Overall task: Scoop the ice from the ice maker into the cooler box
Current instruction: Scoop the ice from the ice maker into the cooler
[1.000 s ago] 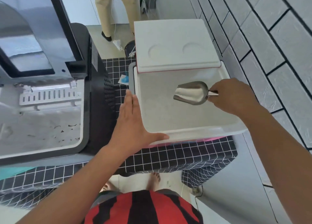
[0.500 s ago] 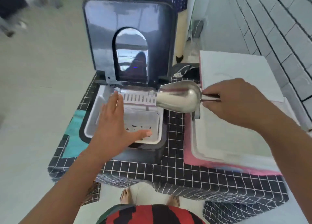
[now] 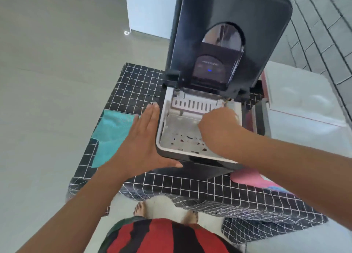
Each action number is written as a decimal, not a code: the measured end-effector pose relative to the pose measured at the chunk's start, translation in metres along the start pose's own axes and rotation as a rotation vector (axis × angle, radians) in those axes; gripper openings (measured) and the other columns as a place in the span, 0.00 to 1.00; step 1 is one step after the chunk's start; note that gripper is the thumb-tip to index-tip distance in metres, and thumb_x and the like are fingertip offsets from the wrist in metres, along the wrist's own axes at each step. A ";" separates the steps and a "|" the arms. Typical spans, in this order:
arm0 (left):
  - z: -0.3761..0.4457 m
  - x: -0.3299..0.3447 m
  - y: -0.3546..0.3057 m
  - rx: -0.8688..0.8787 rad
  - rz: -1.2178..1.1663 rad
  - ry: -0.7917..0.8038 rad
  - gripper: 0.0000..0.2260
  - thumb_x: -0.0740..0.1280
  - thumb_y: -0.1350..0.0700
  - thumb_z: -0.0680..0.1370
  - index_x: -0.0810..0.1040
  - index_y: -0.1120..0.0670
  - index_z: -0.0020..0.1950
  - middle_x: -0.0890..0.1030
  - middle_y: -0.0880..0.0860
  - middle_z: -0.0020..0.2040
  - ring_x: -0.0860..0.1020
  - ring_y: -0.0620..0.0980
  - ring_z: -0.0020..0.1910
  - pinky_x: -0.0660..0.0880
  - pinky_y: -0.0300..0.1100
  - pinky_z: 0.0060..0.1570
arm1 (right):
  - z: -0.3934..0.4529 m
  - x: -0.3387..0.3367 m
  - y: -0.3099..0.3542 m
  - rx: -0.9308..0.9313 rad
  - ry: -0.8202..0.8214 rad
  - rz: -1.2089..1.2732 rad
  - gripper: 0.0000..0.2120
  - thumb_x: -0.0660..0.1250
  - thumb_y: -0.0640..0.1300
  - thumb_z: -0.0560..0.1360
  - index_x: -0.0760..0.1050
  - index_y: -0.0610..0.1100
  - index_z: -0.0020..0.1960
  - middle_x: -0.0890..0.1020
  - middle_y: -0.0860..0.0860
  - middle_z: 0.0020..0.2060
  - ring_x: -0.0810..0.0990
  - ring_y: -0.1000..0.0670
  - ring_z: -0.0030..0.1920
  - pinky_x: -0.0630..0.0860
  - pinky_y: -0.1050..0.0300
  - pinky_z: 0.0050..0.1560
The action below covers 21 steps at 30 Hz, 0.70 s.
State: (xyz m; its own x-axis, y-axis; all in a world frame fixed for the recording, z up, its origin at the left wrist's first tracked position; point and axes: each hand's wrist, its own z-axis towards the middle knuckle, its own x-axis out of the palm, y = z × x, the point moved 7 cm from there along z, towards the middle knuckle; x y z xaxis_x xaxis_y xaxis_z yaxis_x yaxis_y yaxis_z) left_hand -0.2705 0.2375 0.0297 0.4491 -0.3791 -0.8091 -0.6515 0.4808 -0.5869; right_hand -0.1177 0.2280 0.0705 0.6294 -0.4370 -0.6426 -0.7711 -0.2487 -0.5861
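The black ice maker (image 3: 202,164) stands on the table with its lid (image 3: 230,20) raised upright. Its white basket (image 3: 176,129) holds a thin layer of ice (image 3: 190,140) with dark gaps. My right hand (image 3: 219,128) is down inside the basket, fingers curled; the metal scoop it carries is hidden beneath it. My left hand (image 3: 142,138) lies flat with straight fingers against the machine's left side, thumb along its front corner. The white cooler box (image 3: 299,102) sits to the right of the ice maker.
A black checked cloth (image 3: 190,188) covers the small table. A teal cloth (image 3: 112,132) lies left of the machine and a pink item (image 3: 247,178) lies at its front right. A grey tiled wall (image 3: 327,24) runs along the right. Open floor lies to the left.
My right hand carried the scoop from over the cooler box leftwards and down into the ice maker's basket. My left hand moved from the cooler's edge to the machine's left side.
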 end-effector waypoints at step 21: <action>0.011 0.004 0.014 0.129 0.041 0.038 0.67 0.60 0.17 0.59 0.34 0.55 0.80 0.35 0.50 0.81 0.34 0.45 0.79 0.37 0.53 0.77 | 0.010 0.049 -0.035 -0.051 0.010 0.388 0.18 0.67 0.50 0.70 0.64 0.47 0.27 0.71 0.52 0.29 0.70 0.51 0.28 0.63 0.61 0.27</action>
State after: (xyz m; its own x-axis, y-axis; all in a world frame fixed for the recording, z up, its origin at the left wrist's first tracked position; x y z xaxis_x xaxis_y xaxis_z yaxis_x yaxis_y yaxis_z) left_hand -0.2709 0.2514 0.0177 0.3987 -0.3859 -0.8319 -0.5837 0.5929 -0.5548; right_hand -0.0592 0.2243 0.0545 0.2895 -0.5151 -0.8067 -0.9555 -0.1063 -0.2750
